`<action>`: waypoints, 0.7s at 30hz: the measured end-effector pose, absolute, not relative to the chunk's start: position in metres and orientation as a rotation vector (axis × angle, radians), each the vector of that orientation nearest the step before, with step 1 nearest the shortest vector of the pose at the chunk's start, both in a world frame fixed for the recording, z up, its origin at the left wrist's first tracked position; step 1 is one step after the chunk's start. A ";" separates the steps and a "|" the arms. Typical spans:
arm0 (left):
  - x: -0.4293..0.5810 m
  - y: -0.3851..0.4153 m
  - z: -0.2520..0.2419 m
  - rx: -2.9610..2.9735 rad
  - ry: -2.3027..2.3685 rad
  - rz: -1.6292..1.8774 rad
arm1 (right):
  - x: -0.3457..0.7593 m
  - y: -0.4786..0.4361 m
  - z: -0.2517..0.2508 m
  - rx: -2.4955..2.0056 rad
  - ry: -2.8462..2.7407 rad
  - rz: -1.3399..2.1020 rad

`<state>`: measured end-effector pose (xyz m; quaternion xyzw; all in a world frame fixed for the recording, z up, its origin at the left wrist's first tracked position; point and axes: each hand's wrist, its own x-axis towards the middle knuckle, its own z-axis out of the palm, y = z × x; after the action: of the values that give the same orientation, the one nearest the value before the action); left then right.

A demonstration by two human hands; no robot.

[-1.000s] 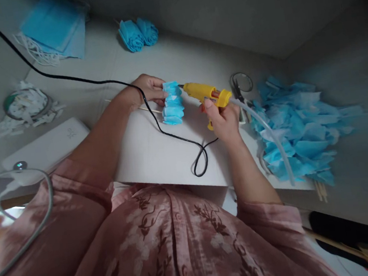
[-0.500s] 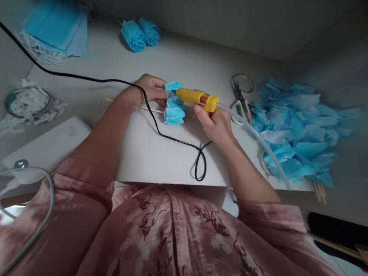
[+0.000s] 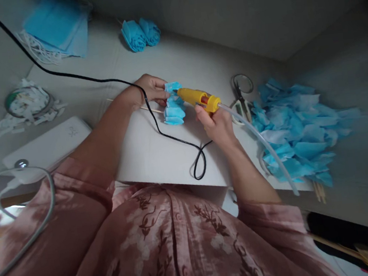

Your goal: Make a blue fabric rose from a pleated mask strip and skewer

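Note:
My left hand (image 3: 154,90) pinches the upper left edge of a pleated blue fabric piece (image 3: 174,112) near the table's middle. A thin wooden stick (image 3: 152,110) runs from under my left wrist to that piece. In my right hand (image 3: 217,122) is a yellow glue gun (image 3: 199,99), its dark nozzle pointing left at the top of the blue piece. Whether the nozzle touches the fabric cannot be made out. A long translucent glue stick (image 3: 265,141) sticks out of the gun's back, over my right forearm.
Scissors (image 3: 240,99) and a heap of blue fabric pieces (image 3: 300,128) lie right. Two blue fabric roses (image 3: 140,35) and stacked masks (image 3: 56,26) are at the back. A black cable (image 3: 79,77) crosses my left wrist. A white power bank (image 3: 49,148) and a tape roll with scraps (image 3: 28,103) sit left.
The glue gun and my right hand have shifted slightly right, and the glue stick's rear end has swung a little down and right. My left hand and the blue piece look unmoved.

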<state>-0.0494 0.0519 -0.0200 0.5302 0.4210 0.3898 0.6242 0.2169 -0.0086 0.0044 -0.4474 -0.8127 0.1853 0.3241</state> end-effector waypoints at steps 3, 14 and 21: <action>-0.050 0.052 -0.021 1.213 0.958 0.884 | 0.217 -0.008 0.004 -1.206 -2.089 0.475; -0.048 0.048 -0.015 1.195 0.996 0.866 | 0.219 -0.008 0.006 -1.255 -2.044 0.513; -0.044 0.044 -0.007 1.168 1.038 0.863 | 0.220 -0.007 0.007 -1.267 -2.013 0.524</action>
<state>-0.0442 0.0438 -0.0067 0.5096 0.4528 0.3765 0.6273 0.2200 -0.0067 0.0072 -0.4881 -0.7756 0.2017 0.3458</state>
